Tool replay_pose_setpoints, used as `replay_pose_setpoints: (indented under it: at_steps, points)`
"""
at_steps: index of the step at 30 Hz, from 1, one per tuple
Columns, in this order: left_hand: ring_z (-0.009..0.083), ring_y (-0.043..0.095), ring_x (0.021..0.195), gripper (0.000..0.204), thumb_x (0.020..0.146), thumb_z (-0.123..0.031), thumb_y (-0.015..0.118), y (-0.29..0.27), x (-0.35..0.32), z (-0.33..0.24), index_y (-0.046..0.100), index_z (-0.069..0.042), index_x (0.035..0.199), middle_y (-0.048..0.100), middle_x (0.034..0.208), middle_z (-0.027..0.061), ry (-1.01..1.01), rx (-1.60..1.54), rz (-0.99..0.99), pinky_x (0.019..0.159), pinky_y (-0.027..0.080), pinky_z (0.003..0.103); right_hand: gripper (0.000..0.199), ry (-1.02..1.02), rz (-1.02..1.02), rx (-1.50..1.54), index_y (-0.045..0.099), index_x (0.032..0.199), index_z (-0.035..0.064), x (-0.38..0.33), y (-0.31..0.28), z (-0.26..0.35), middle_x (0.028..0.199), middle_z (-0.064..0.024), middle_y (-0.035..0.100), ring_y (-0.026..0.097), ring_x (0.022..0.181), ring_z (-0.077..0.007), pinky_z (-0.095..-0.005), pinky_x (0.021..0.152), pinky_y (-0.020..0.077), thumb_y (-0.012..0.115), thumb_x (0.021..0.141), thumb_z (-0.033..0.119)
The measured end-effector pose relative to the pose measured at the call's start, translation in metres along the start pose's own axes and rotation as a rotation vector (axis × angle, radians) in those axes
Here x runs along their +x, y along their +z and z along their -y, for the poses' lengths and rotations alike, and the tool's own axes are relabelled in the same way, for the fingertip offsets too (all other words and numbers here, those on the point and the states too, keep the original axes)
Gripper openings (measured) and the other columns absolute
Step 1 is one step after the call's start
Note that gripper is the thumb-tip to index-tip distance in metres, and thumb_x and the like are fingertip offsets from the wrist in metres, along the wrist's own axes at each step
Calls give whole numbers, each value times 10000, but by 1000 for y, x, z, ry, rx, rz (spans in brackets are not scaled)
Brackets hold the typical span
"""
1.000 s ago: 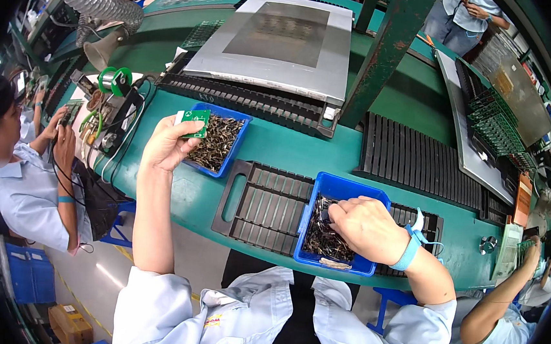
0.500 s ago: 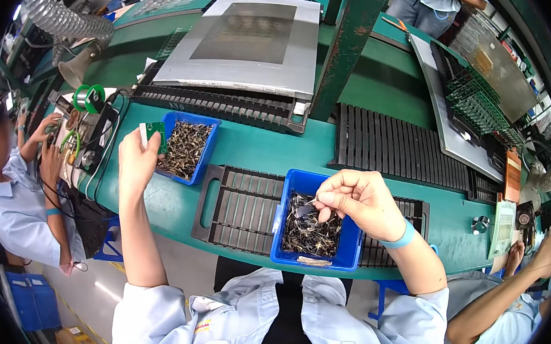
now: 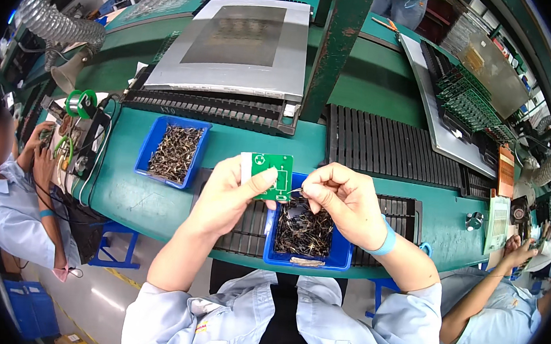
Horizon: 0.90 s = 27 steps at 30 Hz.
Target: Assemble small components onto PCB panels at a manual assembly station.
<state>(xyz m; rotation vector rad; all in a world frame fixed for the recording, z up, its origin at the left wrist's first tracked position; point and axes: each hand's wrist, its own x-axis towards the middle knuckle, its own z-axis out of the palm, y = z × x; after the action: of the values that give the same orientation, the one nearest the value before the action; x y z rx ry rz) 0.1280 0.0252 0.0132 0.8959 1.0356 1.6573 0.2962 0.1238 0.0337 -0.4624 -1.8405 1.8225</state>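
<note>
A green circuit board (image 3: 282, 169) with a white strip along its left edge is gripped between the thumb and fingers of my left hand (image 3: 222, 197). My right hand (image 3: 347, 207) pinches a small electronic component with a thin lead (image 3: 295, 190) at the board's lower right edge. Whether the lead touches the board I cannot tell. Both hands are over a blue bin (image 3: 307, 263) of dark, long-leaded components. To the left stands a second blue bin (image 3: 141, 155), filled with brownish leaded components, with no hand at it.
Under the near bin lies a black slotted rack (image 3: 238, 234). Another slotted rack (image 3: 381, 141) is behind it, left of stacked green boards (image 3: 469, 97). A green post (image 3: 336, 54) rises by a grey panel (image 3: 180, 67). A solder spool (image 3: 81, 103) stands left. Co-workers sit on both sides.
My left hand has brought the circuit board from beside the left bin rightward to my right hand. My right hand has stayed over the near bin, still pinching the component.
</note>
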Motion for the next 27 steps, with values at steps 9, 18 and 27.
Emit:
replay_pose_setpoints:
  at_steps: [9,18,27]
  points:
    - [121,554,609,93,853,-47,583,21,-1,9,558,27,903,602,773,99,-52,-218,-13,536,475,205,32,-56,-110,-125,570,853,-28,-4,-1,-5,686,-44,561,501,565,-84,-191,538,426,564,843,1]
    - [113,530,591,120,797,-17,643,21,-1,15,565,16,882,596,761,86,26,-91,-34,527,448,194,37,17,-68,-22,570,846,-17,-2,1,-3,706,-46,571,511,580,-88,-191,556,439,586,839,15]
    - [115,528,565,155,739,3,681,22,-2,7,570,2,848,589,703,78,-52,-319,168,517,447,191,56,165,157,407,578,826,9,4,-7,-12,741,-42,582,544,641,-87,-174,632,451,629,825,31]
